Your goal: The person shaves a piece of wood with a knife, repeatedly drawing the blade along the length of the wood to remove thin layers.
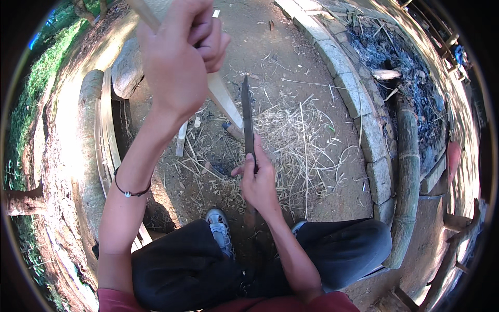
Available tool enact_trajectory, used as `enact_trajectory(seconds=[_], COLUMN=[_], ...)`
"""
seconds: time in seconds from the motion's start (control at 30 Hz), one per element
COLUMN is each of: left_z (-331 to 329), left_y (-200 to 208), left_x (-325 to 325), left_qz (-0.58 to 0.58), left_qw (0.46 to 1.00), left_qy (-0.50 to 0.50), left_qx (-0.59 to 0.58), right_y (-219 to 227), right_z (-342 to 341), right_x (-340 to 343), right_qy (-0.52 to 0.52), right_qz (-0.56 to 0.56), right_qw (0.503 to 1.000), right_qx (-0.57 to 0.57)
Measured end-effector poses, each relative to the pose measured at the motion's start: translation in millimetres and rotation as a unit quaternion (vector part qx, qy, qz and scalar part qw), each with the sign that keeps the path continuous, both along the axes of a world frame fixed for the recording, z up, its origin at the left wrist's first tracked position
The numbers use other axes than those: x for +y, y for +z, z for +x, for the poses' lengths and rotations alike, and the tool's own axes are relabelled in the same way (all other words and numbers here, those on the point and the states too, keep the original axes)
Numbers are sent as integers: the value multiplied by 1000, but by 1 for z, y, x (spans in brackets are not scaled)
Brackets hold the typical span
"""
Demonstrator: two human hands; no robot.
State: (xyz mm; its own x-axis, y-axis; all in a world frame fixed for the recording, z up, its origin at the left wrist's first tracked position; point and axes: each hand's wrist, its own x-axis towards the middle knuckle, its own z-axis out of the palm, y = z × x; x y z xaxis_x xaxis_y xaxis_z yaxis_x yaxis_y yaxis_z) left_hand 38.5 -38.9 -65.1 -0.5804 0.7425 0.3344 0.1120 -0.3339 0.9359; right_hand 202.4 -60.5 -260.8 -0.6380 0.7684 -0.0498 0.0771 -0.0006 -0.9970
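Note:
My left hand (182, 57) is raised at the upper left with its fingers closed round a pale split-bamboo strip (224, 100). The strip slants down to the right, and its tapered lower end comes close to the knife's blade; whether they touch I cannot tell. My right hand (259, 182) grips a long, dark-bladed knife (247, 112), pointing away from me between my knees. Its fingers wrap the lower part, and the thumb lies along it. Beneath both hands, thin curly shavings (299, 143) cover the dirt ground.
At the left lie a thick log (91, 135) and long split strips (108, 130), with a large stone (126, 70) behind them. A stone-block curb (353, 96) curves along the right. Beyond it are a fire pit with ash (405, 67) and a thick bamboo pole (407, 177).

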Motion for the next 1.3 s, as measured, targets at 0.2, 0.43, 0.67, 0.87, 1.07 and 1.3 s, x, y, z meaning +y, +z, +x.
enact_trajectory(seconds=[0.2,0.43,0.67,0.87,1.07,1.3], left_z=[-13,-1,9,2,14,16], left_y=[-3,-1,-1,-1,0,-6], left_x=[-2,-4,4,5,11,11], left_qz=[24,17,39,53,62,60], left_qw=[998,998,994,993,976,954], left_qy=[49,51,84,93,197,276], left_qx=[34,9,54,57,71,96], right_y=[-25,-29,-71,-81,-117,-79], right_z=[-1,-3,13,35,47,38], right_x=[3,-5,20,27,12,9], right_qy=[14,26,-36,-41,-12,-92], right_qz=[-125,44,-549,-781,-810,-793], right_qw=[992,993,826,549,543,576], right_qx=[-7,-107,120,295,223,174])
